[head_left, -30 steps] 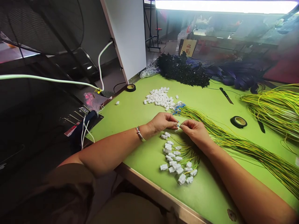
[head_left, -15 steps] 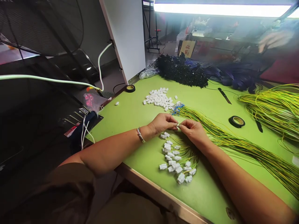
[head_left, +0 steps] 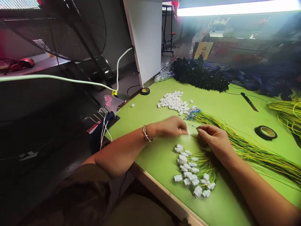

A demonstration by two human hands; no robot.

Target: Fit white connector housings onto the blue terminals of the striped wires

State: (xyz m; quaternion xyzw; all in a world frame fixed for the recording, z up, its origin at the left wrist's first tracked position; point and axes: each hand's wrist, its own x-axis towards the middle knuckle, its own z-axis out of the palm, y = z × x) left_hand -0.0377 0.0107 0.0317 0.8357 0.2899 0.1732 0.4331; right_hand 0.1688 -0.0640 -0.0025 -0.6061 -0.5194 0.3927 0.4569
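Observation:
My right hand (head_left: 215, 139) pinches a thin wire, and its blue-collared terminal end (head_left: 193, 126) sticks out to the left past the fingertips. Across a small gap is my left hand (head_left: 174, 127), smeared by motion, its fingers curled together. What they hold, if anything, I cannot make out. Just beyond the hands lies a bundle of yellow-green wires (head_left: 249, 147) with blue and silver terminals at its near end. Behind it is a pile of loose white connector housings (head_left: 172, 102). Closer to me, several wires end in white connectors (head_left: 188, 169) on the green table (head_left: 162, 169).
A roll of black tape (head_left: 265, 132) and a dark blade-like tool (head_left: 249, 102) lie to the right. Another tape roll (head_left: 145, 91) sits by the white panel (head_left: 147, 40). Black connectors (head_left: 199, 75) are heaped at the back. A white cable (head_left: 58, 79) hangs at left.
My hands have come apart from where they met fingertip to fingertip, and a wire's terminal end now shows between them. The camera view has swung left.

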